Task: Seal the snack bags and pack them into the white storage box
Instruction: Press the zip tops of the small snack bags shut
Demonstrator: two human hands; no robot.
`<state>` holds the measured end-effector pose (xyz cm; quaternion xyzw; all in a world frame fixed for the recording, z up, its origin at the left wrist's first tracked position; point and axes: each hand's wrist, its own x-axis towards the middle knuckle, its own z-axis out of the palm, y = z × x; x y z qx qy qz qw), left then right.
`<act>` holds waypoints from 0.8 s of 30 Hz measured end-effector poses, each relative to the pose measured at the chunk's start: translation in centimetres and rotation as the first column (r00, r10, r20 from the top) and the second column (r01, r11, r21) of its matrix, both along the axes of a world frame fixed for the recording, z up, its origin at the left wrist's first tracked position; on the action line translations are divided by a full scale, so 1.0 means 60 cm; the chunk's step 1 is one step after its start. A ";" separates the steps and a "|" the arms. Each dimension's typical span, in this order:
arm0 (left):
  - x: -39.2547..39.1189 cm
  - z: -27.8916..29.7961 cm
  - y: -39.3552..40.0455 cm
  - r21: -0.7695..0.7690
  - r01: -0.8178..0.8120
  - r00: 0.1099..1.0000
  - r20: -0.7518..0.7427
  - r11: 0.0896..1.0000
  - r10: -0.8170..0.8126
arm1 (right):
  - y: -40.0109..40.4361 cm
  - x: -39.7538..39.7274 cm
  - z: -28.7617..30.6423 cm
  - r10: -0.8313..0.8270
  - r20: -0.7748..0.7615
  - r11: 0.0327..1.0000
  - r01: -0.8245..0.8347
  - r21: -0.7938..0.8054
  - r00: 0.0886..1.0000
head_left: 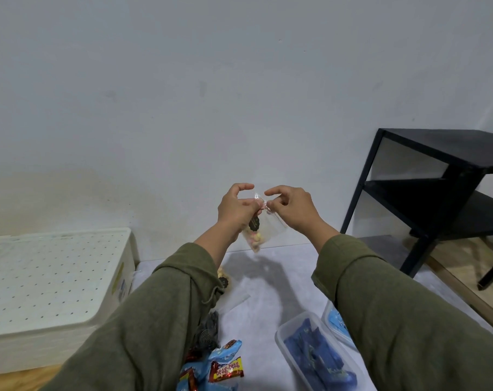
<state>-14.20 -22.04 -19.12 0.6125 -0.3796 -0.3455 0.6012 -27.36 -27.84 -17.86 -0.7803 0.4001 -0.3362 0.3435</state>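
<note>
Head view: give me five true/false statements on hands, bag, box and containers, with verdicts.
1. Both hands hold the clear snack bag in the air. True: left hand and right hand pinch its top.
2. The white storage box is open. False: its perforated lid is on.
3. The box sits left of the person's arms. True.
4. The clear container near the right sleeve is empty. False: it holds blue packets.
5. The black shelf stands on the left. False: it is on the right, against the wall.
</note>
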 end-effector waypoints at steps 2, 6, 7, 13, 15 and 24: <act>0.002 -0.001 0.001 -0.005 0.006 1.000 0.010 1.000 -0.006 | 0.002 0.002 0.000 0.003 0.001 1.000 -0.003 -0.008 1.000; 0.006 -0.001 0.004 -0.015 0.009 1.000 -0.002 1.000 -0.009 | 0.008 0.007 0.000 0.005 -0.017 0.998 -0.006 -0.066 1.000; 0.007 -0.001 0.005 -0.017 0.005 1.000 -0.007 1.000 -0.005 | 0.010 0.009 0.001 0.013 -0.018 0.997 -0.014 -0.070 1.000; 0.025 -0.004 0.005 -0.033 -0.060 0.997 -0.053 0.998 0.058 | 0.025 0.006 -0.008 0.083 -0.080 0.996 -0.084 -0.008 0.993; 0.032 -0.005 0.005 -0.047 -0.053 0.995 -0.083 0.997 0.049 | 0.027 0.008 -0.014 0.046 -0.092 0.997 -0.051 -0.051 0.995; 0.052 -0.027 0.011 -0.035 0.046 0.974 0.223 0.998 -0.037 | 0.027 0.022 -0.016 -0.102 0.094 0.995 0.103 -0.009 0.990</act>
